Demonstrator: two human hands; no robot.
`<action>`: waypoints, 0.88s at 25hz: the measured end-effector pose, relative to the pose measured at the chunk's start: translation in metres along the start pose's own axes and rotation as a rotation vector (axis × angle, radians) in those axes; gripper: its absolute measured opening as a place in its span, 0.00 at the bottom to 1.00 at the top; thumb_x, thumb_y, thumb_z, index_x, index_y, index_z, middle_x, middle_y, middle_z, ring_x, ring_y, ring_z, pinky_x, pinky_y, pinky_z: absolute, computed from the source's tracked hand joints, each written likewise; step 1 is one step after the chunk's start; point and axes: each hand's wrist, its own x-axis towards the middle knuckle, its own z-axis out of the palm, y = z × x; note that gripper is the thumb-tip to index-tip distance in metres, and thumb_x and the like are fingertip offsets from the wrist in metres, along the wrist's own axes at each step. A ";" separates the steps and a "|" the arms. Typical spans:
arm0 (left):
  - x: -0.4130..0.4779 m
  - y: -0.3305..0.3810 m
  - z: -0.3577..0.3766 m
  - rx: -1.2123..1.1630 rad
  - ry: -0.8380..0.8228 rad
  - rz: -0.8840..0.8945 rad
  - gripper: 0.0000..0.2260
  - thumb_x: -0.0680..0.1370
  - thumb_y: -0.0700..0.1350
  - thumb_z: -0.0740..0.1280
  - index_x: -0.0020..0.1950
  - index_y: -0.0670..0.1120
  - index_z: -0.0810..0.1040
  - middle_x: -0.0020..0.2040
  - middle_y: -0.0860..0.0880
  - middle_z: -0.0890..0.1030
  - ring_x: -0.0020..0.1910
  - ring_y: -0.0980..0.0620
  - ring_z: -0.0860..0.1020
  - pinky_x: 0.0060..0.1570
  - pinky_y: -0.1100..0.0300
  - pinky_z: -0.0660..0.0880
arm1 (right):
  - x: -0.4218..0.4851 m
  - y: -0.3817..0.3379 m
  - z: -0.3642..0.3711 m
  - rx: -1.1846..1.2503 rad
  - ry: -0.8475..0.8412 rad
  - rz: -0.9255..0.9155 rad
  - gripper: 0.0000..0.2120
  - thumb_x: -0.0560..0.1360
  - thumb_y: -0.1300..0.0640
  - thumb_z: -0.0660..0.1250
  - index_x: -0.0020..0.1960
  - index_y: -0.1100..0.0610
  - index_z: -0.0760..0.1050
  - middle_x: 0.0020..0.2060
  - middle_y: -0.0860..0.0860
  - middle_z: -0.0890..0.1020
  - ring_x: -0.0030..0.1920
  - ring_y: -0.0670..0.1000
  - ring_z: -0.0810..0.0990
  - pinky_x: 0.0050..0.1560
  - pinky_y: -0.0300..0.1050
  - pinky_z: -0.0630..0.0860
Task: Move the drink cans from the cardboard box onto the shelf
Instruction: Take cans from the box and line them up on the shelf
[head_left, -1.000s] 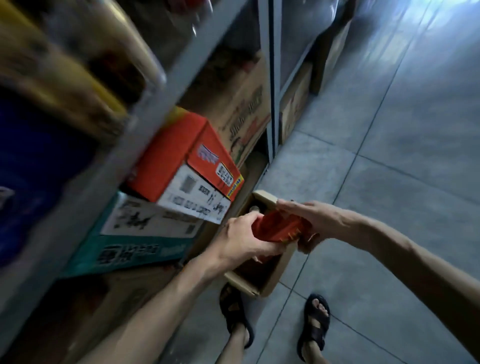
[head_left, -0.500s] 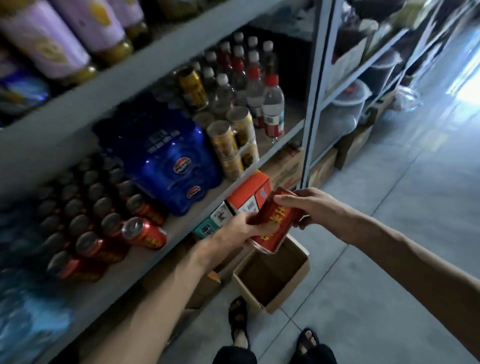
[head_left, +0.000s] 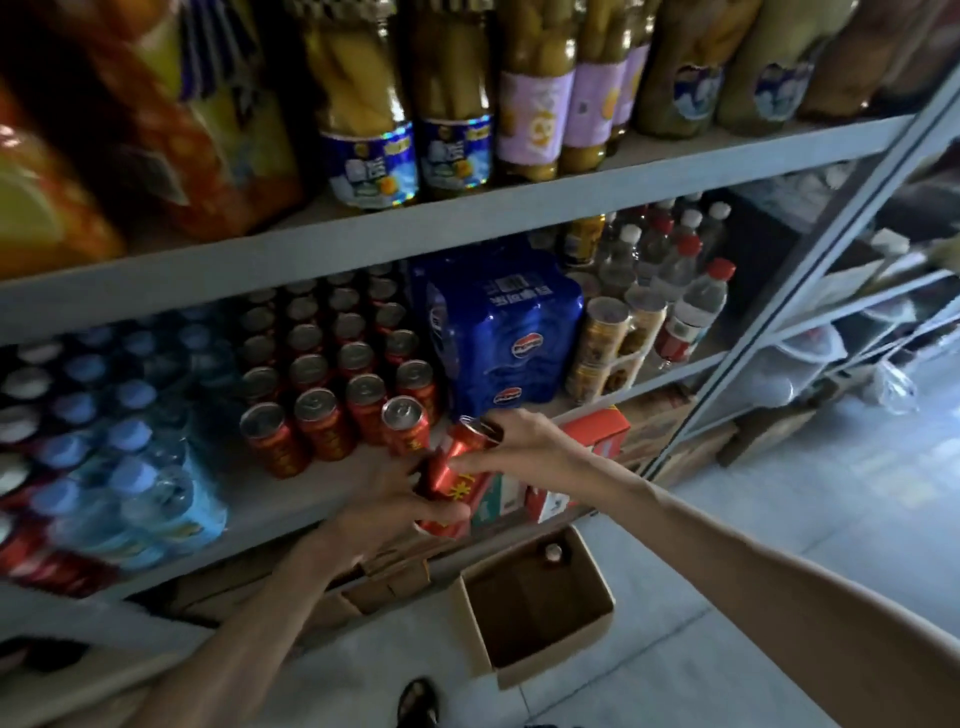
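- The red can (head_left: 453, 470) is held between both hands at the front edge of the shelf (head_left: 291, 501). It is tilted, with its silver top pointing up and to the right.
- The right hand (head_left: 511, 441) comes in from the right, and its fingers curl over the can's upper end, near the rim.
- The left hand (head_left: 384, 512) reaches up from below. It wraps the can's lower part, with its thumb across the red side.
- Blur makes it unclear whether the red bit under that thumb is the same can or a second one.
- The held can is just to the right of the front row of standing red cans (head_left: 322, 410). It nearly touches the nearest of them and is below the blue shrink-wrapped pack (head_left: 504, 338).
- The cardboard box (head_left: 558, 662) sits open on the floor, below the hands and slightly right. One small capped item (head_left: 552, 553) is visible inside it.
- Blue-capped water bottles (head_left: 119, 467) fill the left end of the shelf.
- Jars (head_left: 374, 104) line the board above.
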 end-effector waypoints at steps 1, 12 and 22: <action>-0.002 -0.009 -0.012 0.041 0.045 0.047 0.30 0.62 0.49 0.81 0.62 0.57 0.76 0.58 0.57 0.81 0.58 0.63 0.78 0.62 0.59 0.72 | 0.014 -0.008 0.010 -0.053 0.024 -0.015 0.19 0.68 0.41 0.75 0.53 0.49 0.78 0.45 0.43 0.83 0.46 0.40 0.81 0.46 0.40 0.79; -0.009 -0.121 -0.078 0.482 0.703 -0.453 0.32 0.73 0.44 0.72 0.72 0.36 0.62 0.66 0.36 0.70 0.64 0.39 0.71 0.64 0.51 0.69 | 0.114 -0.047 0.081 -0.702 0.253 -0.391 0.41 0.65 0.41 0.77 0.71 0.58 0.68 0.65 0.54 0.77 0.65 0.54 0.75 0.67 0.48 0.67; 0.012 -0.124 -0.104 0.754 0.420 -0.596 0.16 0.75 0.52 0.66 0.54 0.40 0.80 0.55 0.41 0.83 0.57 0.42 0.79 0.55 0.57 0.75 | 0.149 -0.028 0.108 -0.817 0.254 -0.390 0.38 0.62 0.42 0.79 0.66 0.58 0.74 0.63 0.55 0.78 0.64 0.56 0.76 0.63 0.52 0.72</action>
